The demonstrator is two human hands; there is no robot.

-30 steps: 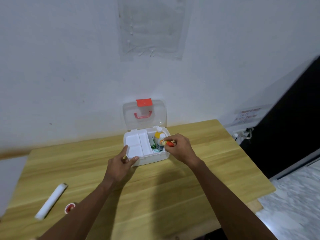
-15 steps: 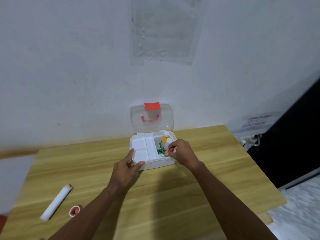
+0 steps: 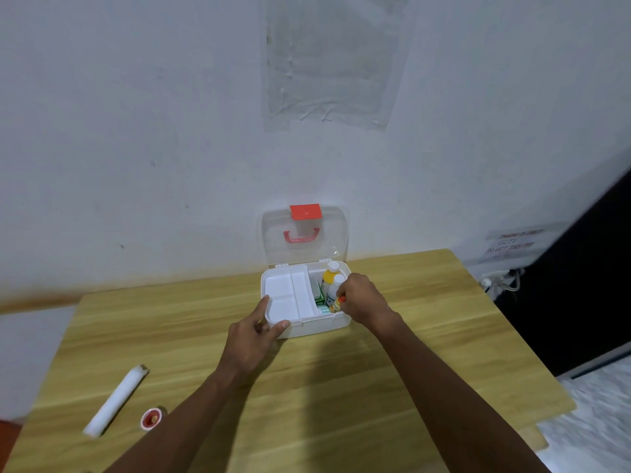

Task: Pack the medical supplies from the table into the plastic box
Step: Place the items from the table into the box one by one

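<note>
The small orange-capped tube (image 3: 337, 304) is pinched in the right grip (image 3: 363, 298), above the right compartment of the open white plastic box (image 3: 317, 327), beside two upright white-capped bottles (image 3: 330, 279). The left grip (image 3: 254, 339), thumb and forefinger spread, braces the box's near-left corner, probably against sliding. Well left of it on the wooden bench (image 3: 341, 387) lie a white roll (image 3: 114, 401) and a small red-topped round container (image 3: 152, 418).

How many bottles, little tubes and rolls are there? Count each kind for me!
Bottles: 2, the yellow bottle with white cap and the white bottle, in the white plastic box.
Tubes: 1, the small orange tube pinched in the right hand.
Rolls: 2, the long white roll on the wooden table and the small red round roll.
Total: 5.
</note>
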